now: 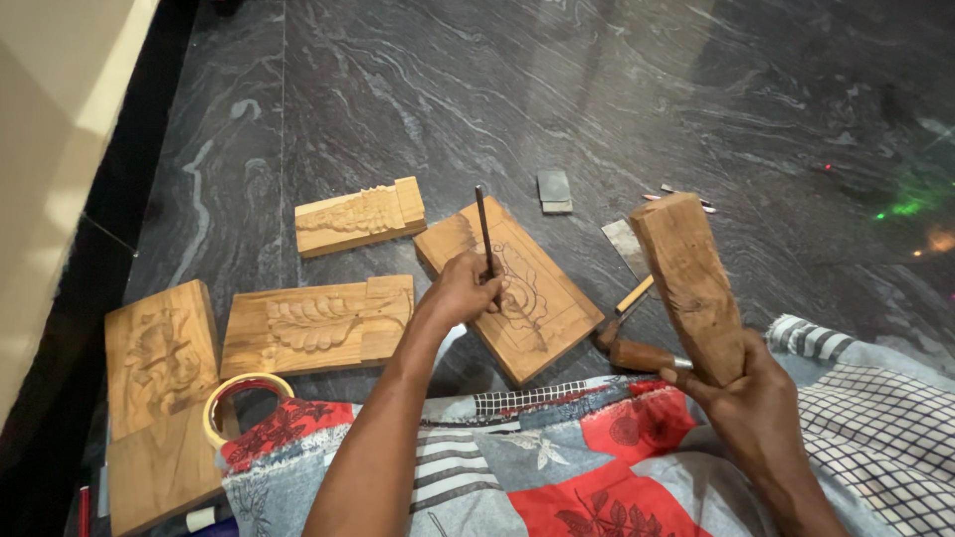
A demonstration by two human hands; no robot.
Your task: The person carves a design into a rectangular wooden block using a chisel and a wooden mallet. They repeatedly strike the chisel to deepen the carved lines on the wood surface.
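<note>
My left hand [460, 290] grips a thin metal chisel [483, 224] upright, its tip resting on a rectangular wooden panel [542, 323] with a scroll pattern drawn and partly carved on it. My right hand [751, 393] holds a thick wooden block mallet [688, 278] raised to the right of the panel, tilted slightly left. The panel lies on the dark marble floor just beyond my lap.
Three other carved wooden panels lie to the left [360, 216] [316, 325] [161, 358]. A roll of tape [239, 393] sits by a patchwork cloth [557, 457] over my lap. More chisels [637, 350], a small sharpening stone [554, 191] and a metal sheet [625, 244] lie near the mallet.
</note>
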